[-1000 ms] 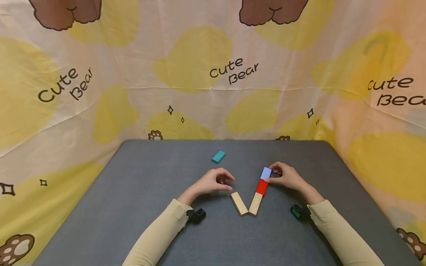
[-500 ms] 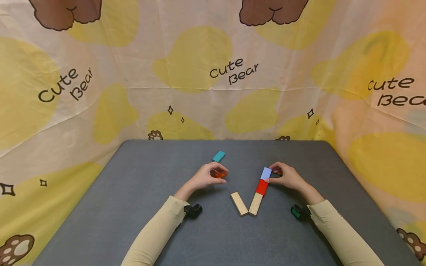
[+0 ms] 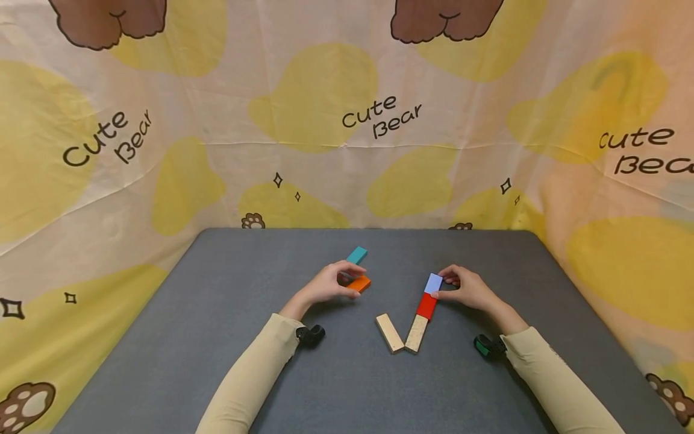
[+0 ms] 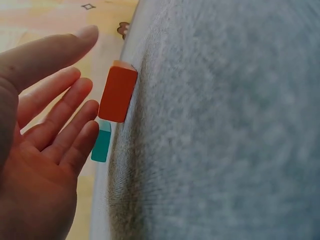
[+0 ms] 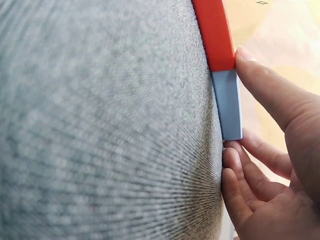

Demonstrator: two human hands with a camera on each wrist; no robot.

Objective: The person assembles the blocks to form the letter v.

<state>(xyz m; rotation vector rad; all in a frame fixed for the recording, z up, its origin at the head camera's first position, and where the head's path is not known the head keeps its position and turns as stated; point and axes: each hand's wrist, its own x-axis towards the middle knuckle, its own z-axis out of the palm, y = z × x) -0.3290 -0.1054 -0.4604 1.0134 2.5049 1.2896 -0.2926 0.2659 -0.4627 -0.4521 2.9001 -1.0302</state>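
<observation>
My left hand reaches around an orange block, thumb on the near side and fingers on the far side. In the left wrist view the fingers are spread and loosely bent, and the thumb stands apart from the orange block. My right hand pinches a light blue block. Its thumb lies where that block meets a red block, while a fingertip is at the far end, as the right wrist view shows. A plain wooden block continues the row below the red one.
Another wooden block slants to the left, its near end close to the row's, forming a V. Behind the left hand lies a teal block, partly covered by fingers. All rest on a grey table before a patterned cloth.
My left hand has moved back and left from near the slanted wooden block to the orange block, which was hidden a second ago and now shows between thumb and fingers. My right hand stays put.
</observation>
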